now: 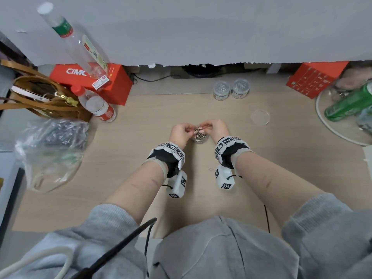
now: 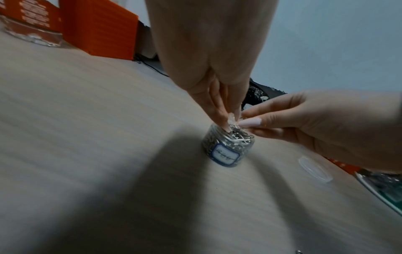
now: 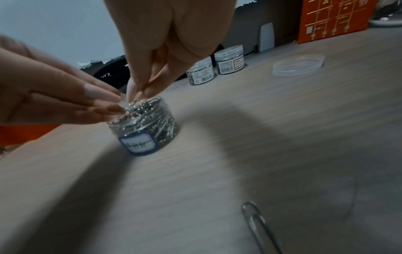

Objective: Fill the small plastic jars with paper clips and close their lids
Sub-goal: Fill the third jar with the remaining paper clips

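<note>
A small clear jar (image 1: pixel 199 138) with a blue-edged label (image 2: pixel 225 155) stands open on the table, piled with silver paper clips (image 3: pixel 150 118). Both hands meet just above its mouth. My left hand (image 1: pixel 190 128) pinches a tangle of clips, with what looks like a scrap of clear film, at the rim; its fingertips (image 2: pixel 224 118) point down into the jar. From the other side my right hand (image 1: pixel 203 126) pinches the same bunch with thumb and forefinger (image 3: pixel 139 91). The jar's clear lid (image 1: pixel 260 117) lies flat to the right. Two closed jars (image 1: pixel 231 90) full of clips stand behind.
One loose paper clip (image 3: pixel 259 225) lies on the table near me. Far left are a red box (image 1: pixel 112 85), bottles, a brown bag and a clear plastic bag (image 1: pixel 50 150). On the right are another red box (image 1: pixel 316 79) and a tray rim (image 1: pixel 320 119) with a green bottle.
</note>
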Motion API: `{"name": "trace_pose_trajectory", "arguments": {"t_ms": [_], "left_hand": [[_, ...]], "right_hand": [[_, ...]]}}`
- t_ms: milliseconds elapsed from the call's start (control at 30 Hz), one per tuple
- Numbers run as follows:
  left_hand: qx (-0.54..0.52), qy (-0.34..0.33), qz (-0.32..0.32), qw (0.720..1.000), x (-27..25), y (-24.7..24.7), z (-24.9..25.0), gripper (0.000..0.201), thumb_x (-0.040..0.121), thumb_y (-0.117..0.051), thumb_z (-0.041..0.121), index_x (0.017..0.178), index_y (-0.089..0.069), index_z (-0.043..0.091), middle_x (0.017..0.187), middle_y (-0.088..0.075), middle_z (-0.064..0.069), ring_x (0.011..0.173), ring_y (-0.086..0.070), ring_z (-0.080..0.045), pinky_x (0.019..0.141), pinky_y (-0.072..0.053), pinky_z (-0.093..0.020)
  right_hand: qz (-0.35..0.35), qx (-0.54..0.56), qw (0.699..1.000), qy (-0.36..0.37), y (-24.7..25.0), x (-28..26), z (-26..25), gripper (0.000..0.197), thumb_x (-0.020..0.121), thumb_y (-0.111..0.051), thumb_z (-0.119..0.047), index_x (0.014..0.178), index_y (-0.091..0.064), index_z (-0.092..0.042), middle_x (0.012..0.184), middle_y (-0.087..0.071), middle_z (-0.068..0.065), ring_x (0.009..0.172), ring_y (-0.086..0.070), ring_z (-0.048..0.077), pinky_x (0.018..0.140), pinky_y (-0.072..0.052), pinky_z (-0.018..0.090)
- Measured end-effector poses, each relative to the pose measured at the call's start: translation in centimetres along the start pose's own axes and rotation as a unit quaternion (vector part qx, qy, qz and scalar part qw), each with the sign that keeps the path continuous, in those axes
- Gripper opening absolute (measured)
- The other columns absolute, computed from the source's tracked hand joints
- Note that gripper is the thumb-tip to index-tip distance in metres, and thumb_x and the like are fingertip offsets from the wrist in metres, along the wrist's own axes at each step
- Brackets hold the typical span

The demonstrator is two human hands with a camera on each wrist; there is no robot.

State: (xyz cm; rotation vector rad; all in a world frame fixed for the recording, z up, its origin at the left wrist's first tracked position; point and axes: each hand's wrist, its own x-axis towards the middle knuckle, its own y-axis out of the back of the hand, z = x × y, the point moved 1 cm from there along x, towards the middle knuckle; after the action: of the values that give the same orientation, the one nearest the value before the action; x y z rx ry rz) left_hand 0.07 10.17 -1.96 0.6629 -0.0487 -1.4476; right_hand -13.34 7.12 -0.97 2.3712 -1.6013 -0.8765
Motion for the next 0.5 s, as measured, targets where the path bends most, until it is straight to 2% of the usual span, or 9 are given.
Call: {"name": "trace_pose_trajectory", "arguments": {"t_ms": [33,100,133,200,267,367,433,500], "left_hand": [[-0.008,0.001,-0.005,1.0,0.0,0.1,0.0,0.027,0.082,-0.063,-0.005,0.109,-0.063,-0.011,0.091,-0.063,-0.016,0.072,-0.056,-0.014,0.064,-0.043,-0.004],[-0.015,-0.003,-0.011,1.0,0.1,0.2,-0.2,0.027,0.083,-0.064,-0.003,0.109,-0.064,-0.009,0.091,-0.063,-0.013,0.079,-0.057,-0.018,0.065,-0.043,-0.004],[-0.015,-0.006,-0.017,1.0,0.2,0.3,-0.3,0.026,0.083,-0.064,-0.002,0.108,-0.064,-0.008,0.093,-0.066,-0.014,0.081,-0.058,-0.018,0.065,-0.043,-0.004],[-0.013,-0.011,-0.025,1.0,0.1,0.4,-0.7,0.024,0.083,-0.063,-0.001,0.107,-0.066,-0.007,0.1,-0.068,-0.021,0.077,-0.06,-0.012,0.067,-0.043,-0.004],[-0.018,-0.018,-0.029,0.999,0.1,0.5,-0.9,0.023,0.083,-0.063,-0.002,0.105,-0.067,-0.006,0.101,-0.068,-0.023,0.068,-0.06,-0.004,0.068,-0.044,-0.007],[-0.015,-0.035,-0.035,0.999,-0.1,0.7,-0.9,0.022,0.084,-0.062,-0.003,0.104,-0.068,-0.005,0.099,-0.069,-0.022,0.076,-0.06,-0.016,0.07,-0.045,-0.01],[-0.02,-0.042,-0.029,0.998,-0.3,0.9,-1.0,0.021,0.084,-0.062,-0.002,0.104,-0.068,-0.005,0.098,-0.069,-0.023,0.079,-0.06,-0.021,0.073,-0.048,-0.017],[-0.04,-0.043,-0.022,0.998,-0.6,1.1,-1.1,0.02,0.084,-0.062,-0.003,0.103,-0.068,-0.006,0.097,-0.068,-0.025,0.078,-0.061,-0.024,0.079,-0.051,-0.03]], "right_hand": [[0.009,0.0,1.0,-0.001,-0.1,-0.1,0.2,0.026,0.082,-0.053,0.01,0.106,-0.062,0.007,0.106,-0.065,0.025,0.101,-0.062,0.033,0.074,-0.044,0.008],[0.027,0.012,1.0,0.0,-0.2,-0.2,0.7,0.023,0.083,-0.054,0.007,0.104,-0.064,0.005,0.104,-0.067,0.022,0.097,-0.064,0.03,0.081,-0.046,0.019],[0.032,0.022,0.999,0.004,-0.3,-0.3,0.8,0.022,0.082,-0.056,0.006,0.103,-0.065,0.004,0.104,-0.067,0.021,0.091,-0.064,0.025,0.081,-0.047,0.021],[0.033,0.037,0.999,0.012,-0.5,-0.6,0.9,0.02,0.082,-0.059,0.002,0.101,-0.067,0.001,0.102,-0.068,0.018,0.082,-0.062,0.015,0.08,-0.048,0.02],[0.047,0.026,0.998,0.019,-0.6,-0.8,1.1,0.02,0.083,-0.058,-0.002,0.098,-0.07,-0.006,0.1,-0.07,0.012,0.088,-0.064,0.017,0.085,-0.048,0.024],[0.075,0.032,0.996,0.023,-0.9,-1.0,1.3,0.019,0.084,-0.057,-0.003,0.098,-0.07,-0.005,0.1,-0.07,0.013,0.09,-0.061,0.016,0.073,-0.04,0.004],[0.1,0.043,0.994,0.026,-0.9,-1.1,1.3,0.017,0.084,-0.059,-0.003,0.097,-0.07,-0.003,0.099,-0.07,0.015,0.087,-0.06,0.016,0.067,-0.039,0.001],[0.113,0.054,0.992,0.031,-1.0,-1.3,1.2,0.016,0.085,-0.06,-0.004,0.098,-0.069,-0.001,0.099,-0.069,0.016,0.086,-0.059,0.016,0.066,-0.039,0.001]]}}
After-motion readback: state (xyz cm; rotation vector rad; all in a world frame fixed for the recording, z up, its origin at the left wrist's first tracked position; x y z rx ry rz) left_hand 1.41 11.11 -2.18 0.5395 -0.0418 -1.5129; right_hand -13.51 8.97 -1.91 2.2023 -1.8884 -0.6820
